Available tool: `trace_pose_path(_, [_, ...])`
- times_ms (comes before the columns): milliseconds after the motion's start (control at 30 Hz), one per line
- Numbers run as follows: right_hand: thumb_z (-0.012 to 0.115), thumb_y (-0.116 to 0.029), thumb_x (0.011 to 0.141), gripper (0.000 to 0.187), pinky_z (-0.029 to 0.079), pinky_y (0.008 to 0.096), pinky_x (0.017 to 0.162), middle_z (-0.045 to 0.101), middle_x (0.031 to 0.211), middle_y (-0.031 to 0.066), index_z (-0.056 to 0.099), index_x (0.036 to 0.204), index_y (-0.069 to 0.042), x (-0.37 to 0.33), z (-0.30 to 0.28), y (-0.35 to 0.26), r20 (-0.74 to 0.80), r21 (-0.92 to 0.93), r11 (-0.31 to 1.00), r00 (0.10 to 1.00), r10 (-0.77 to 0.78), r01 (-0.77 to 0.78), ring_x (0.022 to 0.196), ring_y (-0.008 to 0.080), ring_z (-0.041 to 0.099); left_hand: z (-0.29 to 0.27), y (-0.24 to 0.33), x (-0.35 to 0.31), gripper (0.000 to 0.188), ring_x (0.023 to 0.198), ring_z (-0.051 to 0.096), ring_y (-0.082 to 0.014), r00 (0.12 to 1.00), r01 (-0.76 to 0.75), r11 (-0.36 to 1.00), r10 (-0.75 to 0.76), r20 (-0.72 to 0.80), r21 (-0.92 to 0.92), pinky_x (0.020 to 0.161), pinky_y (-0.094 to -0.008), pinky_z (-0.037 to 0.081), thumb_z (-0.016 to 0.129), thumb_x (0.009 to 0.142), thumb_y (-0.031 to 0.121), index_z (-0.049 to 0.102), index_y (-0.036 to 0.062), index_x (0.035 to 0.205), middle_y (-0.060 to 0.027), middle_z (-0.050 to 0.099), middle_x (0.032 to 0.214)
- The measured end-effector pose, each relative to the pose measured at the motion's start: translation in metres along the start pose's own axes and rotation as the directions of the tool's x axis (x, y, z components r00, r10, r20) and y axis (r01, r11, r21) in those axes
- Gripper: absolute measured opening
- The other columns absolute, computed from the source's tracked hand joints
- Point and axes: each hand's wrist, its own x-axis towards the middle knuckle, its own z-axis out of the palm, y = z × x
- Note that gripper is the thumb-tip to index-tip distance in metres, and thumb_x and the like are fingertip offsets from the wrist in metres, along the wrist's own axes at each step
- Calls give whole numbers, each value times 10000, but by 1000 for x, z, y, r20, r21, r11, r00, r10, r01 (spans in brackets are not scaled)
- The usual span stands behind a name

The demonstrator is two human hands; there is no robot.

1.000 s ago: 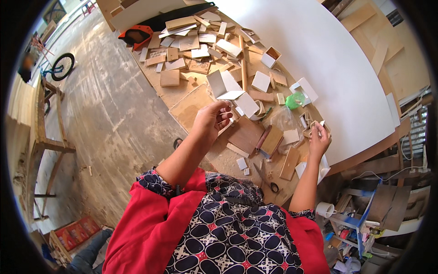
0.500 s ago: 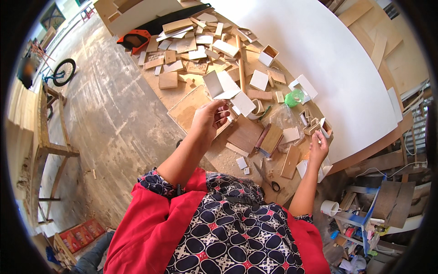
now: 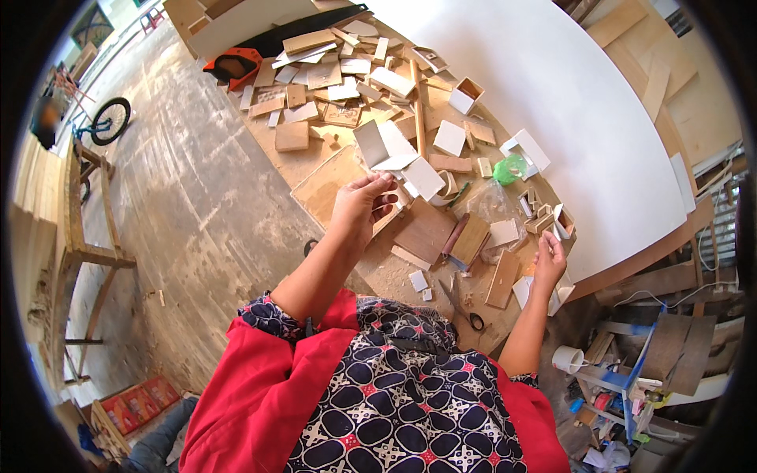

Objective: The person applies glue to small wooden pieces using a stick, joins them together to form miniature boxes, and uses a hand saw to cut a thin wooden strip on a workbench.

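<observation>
My left hand (image 3: 363,207) is raised over the left edge of the work table, its thumb and fingers pinched together. Whatever lies between the fingertips is too small to make out. Just beyond them is an angular white-faced panel piece (image 3: 423,178). My right hand (image 3: 550,260) hovers at the table's right side with fingers curled and tips together; I cannot make out anything in it. Close above its fingertips are a small wooden frame piece (image 3: 540,220) and a small open box (image 3: 564,223) with a white flap.
Wood offcuts (image 3: 323,76) are heaped at the far left beside an orange-handled saw (image 3: 233,67). Scissors (image 3: 475,321) lie near me. A green plastic bundle (image 3: 509,169) sits right of middle, and a large white sheet (image 3: 583,118) covers the right side. A wooden bench (image 3: 95,258) stands left.
My right hand has drawn back slightly toward me, away from the small box. My left hand stays almost in place, its fingers shifting a little.
</observation>
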Motion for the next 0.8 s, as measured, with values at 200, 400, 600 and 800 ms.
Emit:
trace_pose_path(200, [651,-83,862,203,325,171,446,589,779,-32,657,1054,-16,-4,5,-6,-14,82,996,1000,28,-26,516,19,416,-3,-1,-5,149,695,611,-107,1000,0,1000,0,-3,-12,618,-216,490,655,879,158,645,49,979,-17,658,847])
trace_pose_path(400, [642,-76,860,214,338,172,454,600,813,-18,653,1060,-2,-5,6,-2,-7,74,997,1000,9,-9,528,22,428,-4,-4,-6,174,705,613,-105,1000,6,1000,-6,7,15,621,-215,487,677,862,179,645,56,982,-21,650,853])
trace_pose_path(600, [640,-76,859,228,349,175,459,607,844,-14,650,1075,-2,-7,6,-4,4,77,997,1000,12,-12,533,27,435,-5,-6,-4,179,709,612,-101,1000,-26,999,26,-4,30,638,-214,479,683,857,182,639,61,981,-20,645,860])
trace_pose_path(800, [642,-82,862,230,347,170,460,602,833,-17,649,1079,-5,-7,4,2,6,71,997,1000,-5,4,537,23,436,-9,-15,-2,190,706,611,-94,985,-171,981,173,-17,90,651,-219,475,679,859,169,638,46,998,-12,640,849])
